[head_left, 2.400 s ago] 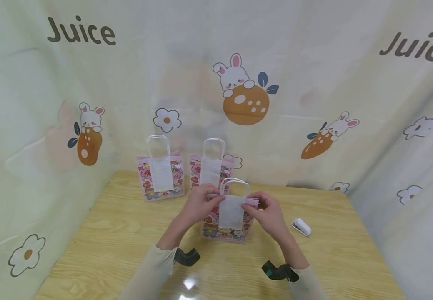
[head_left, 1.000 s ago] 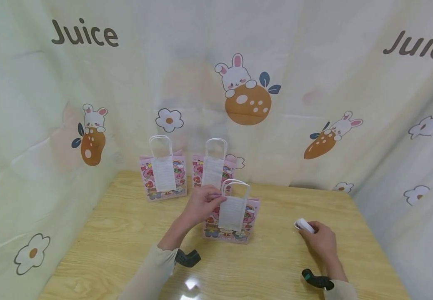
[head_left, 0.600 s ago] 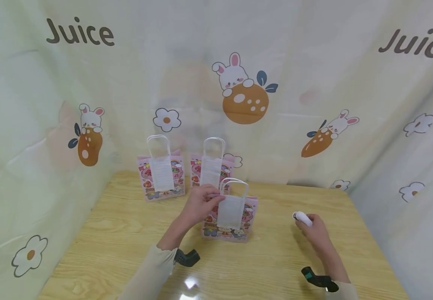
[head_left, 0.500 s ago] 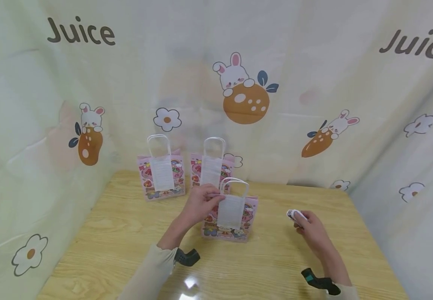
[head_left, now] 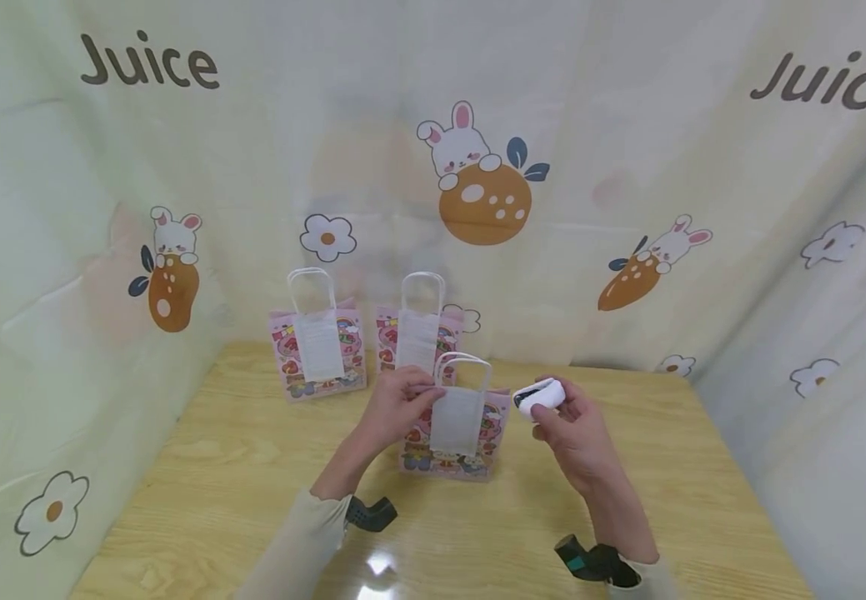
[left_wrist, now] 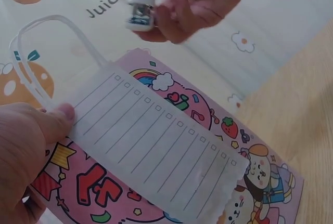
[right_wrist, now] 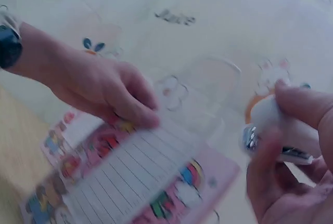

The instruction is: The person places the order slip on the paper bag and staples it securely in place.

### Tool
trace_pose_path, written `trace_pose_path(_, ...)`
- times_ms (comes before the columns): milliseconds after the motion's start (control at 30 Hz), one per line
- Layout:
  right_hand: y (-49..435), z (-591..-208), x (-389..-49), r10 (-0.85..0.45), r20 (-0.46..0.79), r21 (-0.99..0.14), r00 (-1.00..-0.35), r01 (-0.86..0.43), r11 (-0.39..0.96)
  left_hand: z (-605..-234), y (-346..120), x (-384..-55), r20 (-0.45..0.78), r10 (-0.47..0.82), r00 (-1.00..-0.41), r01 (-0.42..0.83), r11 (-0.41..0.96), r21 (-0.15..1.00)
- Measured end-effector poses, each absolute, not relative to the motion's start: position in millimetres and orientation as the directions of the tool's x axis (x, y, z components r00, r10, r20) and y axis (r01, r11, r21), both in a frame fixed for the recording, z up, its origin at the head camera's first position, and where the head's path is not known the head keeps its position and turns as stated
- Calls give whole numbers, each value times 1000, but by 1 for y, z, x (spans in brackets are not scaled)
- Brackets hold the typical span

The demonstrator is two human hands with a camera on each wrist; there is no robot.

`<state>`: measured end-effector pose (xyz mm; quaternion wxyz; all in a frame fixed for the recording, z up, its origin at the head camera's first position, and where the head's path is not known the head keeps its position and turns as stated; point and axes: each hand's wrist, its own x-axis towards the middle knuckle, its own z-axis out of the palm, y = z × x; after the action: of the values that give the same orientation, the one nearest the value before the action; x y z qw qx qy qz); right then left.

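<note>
A pink cartoon paper bag [head_left: 493,437] with white handles stands mid-table, a lined white slip [head_left: 457,419] over its front. My left hand [head_left: 395,408] pinches the slip against the bag's top left edge; the thumb [left_wrist: 54,120] presses the slip [left_wrist: 156,151] onto the bag [left_wrist: 218,130]. My right hand [head_left: 578,433] grips a small white stapler [head_left: 539,396] in the air just right of the bag's top. The stapler [left_wrist: 140,8] shows its metal mouth above the bag. In the blurred right wrist view the stapler [right_wrist: 281,135] sits in my fingers beside the bag [right_wrist: 156,182].
Two more pink bags [head_left: 318,343] [head_left: 419,333] with white slips stand at the back of the wooden table [head_left: 237,467]. A pale cloth backdrop [head_left: 478,183] with rabbits and "Juice" lettering surrounds the table on three sides.
My right hand let go of the bag, reached right, picked the stapler up off the table and carried it left to the bag's top. The left hand kept its pinch.
</note>
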<state>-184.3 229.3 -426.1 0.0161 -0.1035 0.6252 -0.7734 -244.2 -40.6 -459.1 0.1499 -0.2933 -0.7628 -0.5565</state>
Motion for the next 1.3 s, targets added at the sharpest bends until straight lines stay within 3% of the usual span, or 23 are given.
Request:
trace_pose_path(367,180,-413,-178,-333,274,-957,-902,-223,-184,-458,-43,-242,547,277,-790,608,240,757)
trace_pose_path(567,162,-412,-182,-324,338,-941,-884,-314,-125,-458,-43,-244,542,280,-792,606,255,753)
trace_pose_path(833,144,-414,-187,-287,356,-911,-889,-399,106,-456,-44,-242,548,287,-786,614,255,747)
trace_pose_path(1067,133,-413,-193,-257,447,-786,-857,-513,345,-455,-43,-244,580,299,-758,650,265,712)
trace_pose_path(1300,131,-412,-192,-248,429,-738,-869,-496,458,-455,-43,-243,576,303,-760,649,286,705)
